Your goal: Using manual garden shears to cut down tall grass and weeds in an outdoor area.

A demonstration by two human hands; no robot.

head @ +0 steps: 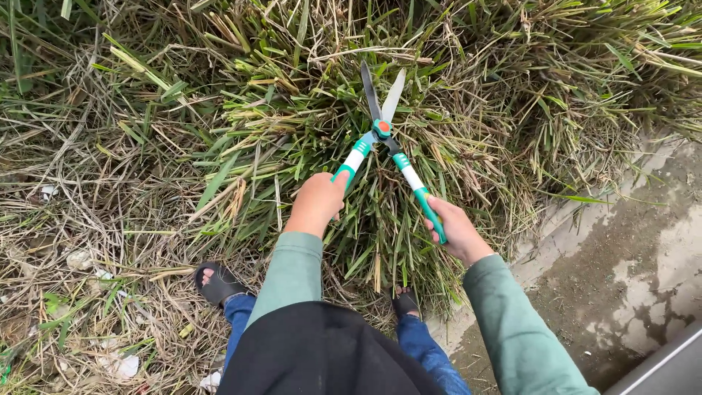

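Note:
I hold a pair of hedge shears point(381, 129) with green and white handles and an orange pivot bolt. My left hand point(317, 200) grips the left handle. My right hand point(455, 230) grips the right handle. The two blades stand slightly apart, pointing away from me into a thick clump of long green and dry grass point(380, 110). Both arms wear pale green sleeves.
My feet in black sandals point(218, 283) stand on dry cut grass at the lower left. A wet concrete path point(629, 271) runs along the right, past a pale curb edge. Bits of white litter point(121, 363) lie in the straw at the bottom left.

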